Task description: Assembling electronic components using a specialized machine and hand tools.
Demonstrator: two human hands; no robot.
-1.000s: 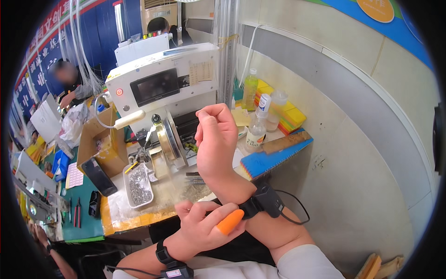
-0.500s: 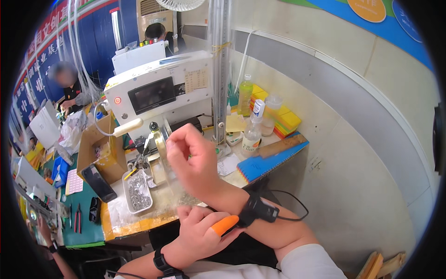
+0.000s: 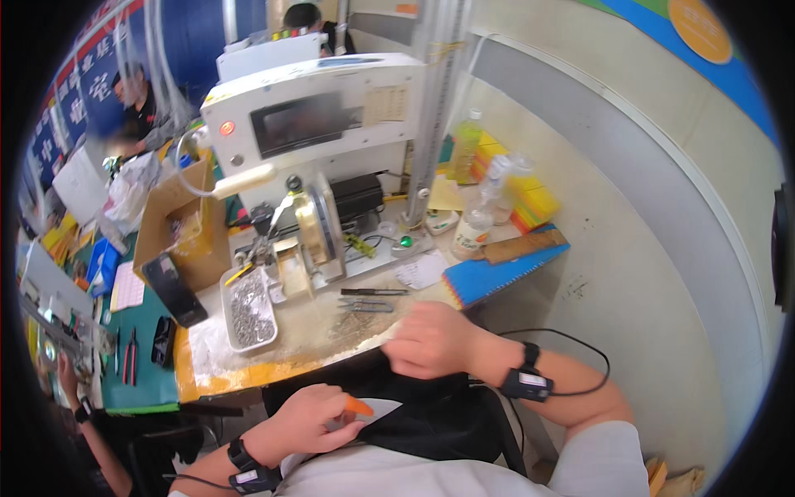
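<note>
My left hand is over my lap, wearing an orange finger cot on one finger. A gap shows between that finger and the thumb, and no object is visible there. My right hand is a loose fist just off the bench's front edge, with no object visible in it. Nearest to it on the bench are small metal snips and a dark, slim tool. Farther left stands a white tray of small metal parts. Both wrists carry black straps with small boxes and cables.
Behind the tray stands a white machine with a screen and wheel. A phone leans on a cardboard box. Bottles and a blue pad are at right, by the wall. Other people work at left.
My hands have separated. My right hand has come down from in front of the machine, and my left has moved away from the right wrist toward my lap. The view has shifted.
</note>
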